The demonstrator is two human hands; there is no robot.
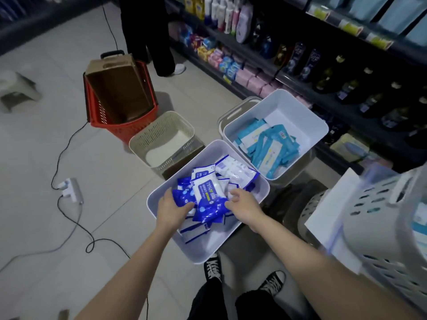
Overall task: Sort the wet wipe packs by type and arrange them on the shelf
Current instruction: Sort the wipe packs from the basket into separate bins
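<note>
Now both hands work inside the near white bin [251, 213], where the dark blue wipe packs [209, 202] lie heaped. The left hand [171, 209] closes its grip on the pile's left edge; the right hand [242, 204] curls, part open, touching its right side. These packs look soft, light and slippery; best pinched by their flat sealed ends.

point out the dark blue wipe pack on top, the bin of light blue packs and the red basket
dark blue wipe pack [209, 199]: head view, on its white front label.
bin of light blue packs [307, 116]: head view, on the bare inner wall at the far side.
red basket [129, 129]: head view, on its near mesh wall.
</note>
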